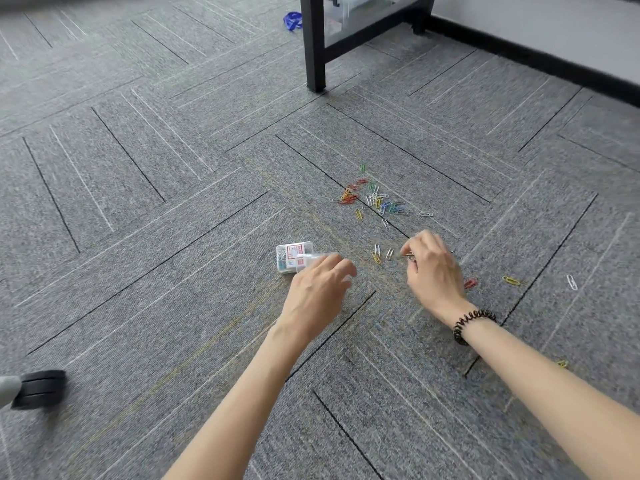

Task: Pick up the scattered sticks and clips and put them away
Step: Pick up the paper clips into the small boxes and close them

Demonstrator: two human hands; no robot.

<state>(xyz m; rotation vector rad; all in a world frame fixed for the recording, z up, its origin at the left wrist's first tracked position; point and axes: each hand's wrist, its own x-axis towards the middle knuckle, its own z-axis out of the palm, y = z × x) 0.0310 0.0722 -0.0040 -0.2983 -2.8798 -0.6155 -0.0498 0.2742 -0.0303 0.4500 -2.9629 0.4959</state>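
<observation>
Head: white clip lengthwise near-far (flat)

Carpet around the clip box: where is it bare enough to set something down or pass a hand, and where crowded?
Bare: carpet left of the clip box, out to the chair caster, and the strip between the forearms. Crowded: the clip pile beyond the right hand, loose clips between it and the left hand, strays right of the wrist.
</observation>
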